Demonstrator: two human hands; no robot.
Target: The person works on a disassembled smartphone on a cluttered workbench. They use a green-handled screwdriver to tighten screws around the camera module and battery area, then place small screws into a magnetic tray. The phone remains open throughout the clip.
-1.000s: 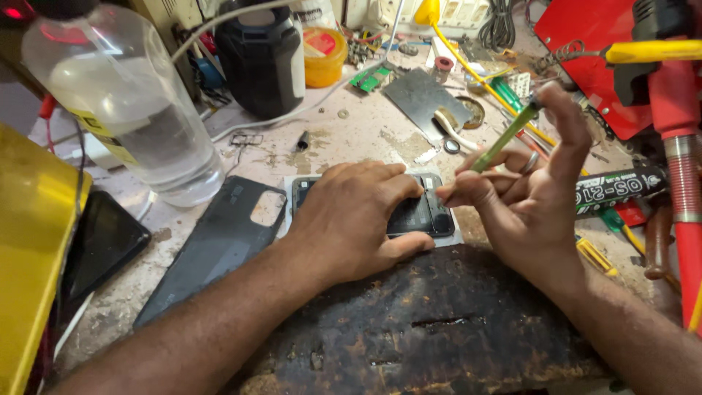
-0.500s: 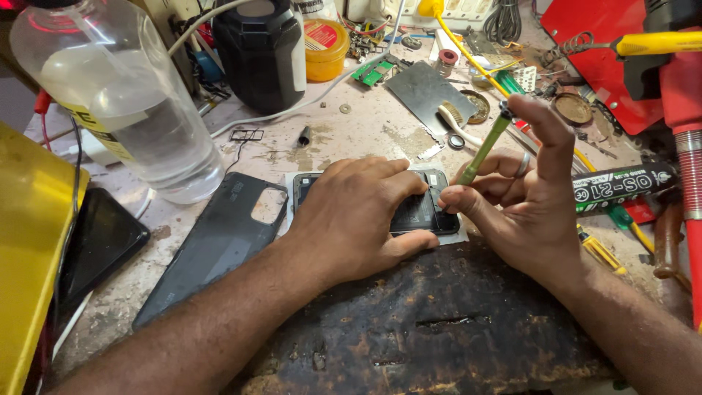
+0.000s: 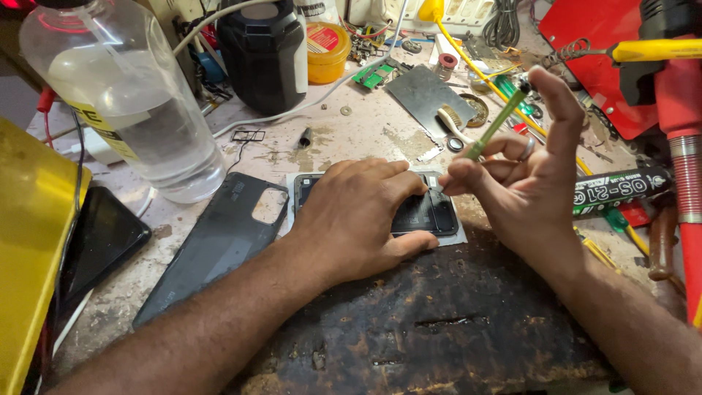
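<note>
An opened phone (image 3: 428, 212) lies back-up on the worn bench, its dark insides showing. My left hand (image 3: 358, 219) rests flat on top of it and covers most of it. My right hand (image 3: 523, 186) holds a thin green-handled screwdriver (image 3: 497, 123) between thumb and fingers, index finger on its top end, tip down at the phone's upper right edge. The removed dark back cover (image 3: 219, 241) lies just left of the phone.
A clear plastic bottle of liquid (image 3: 124, 102) stands at the back left, a black container (image 3: 263, 51) behind it. A yellow box edge (image 3: 29, 249) and another dark phone (image 3: 102, 241) sit at the left. A brush, tubes, red tools and small parts crowd the right and back.
My right hand has lifted slightly and opened its fingers around the screwdriver, index finger now on its top. My left hand stays on the phone.
</note>
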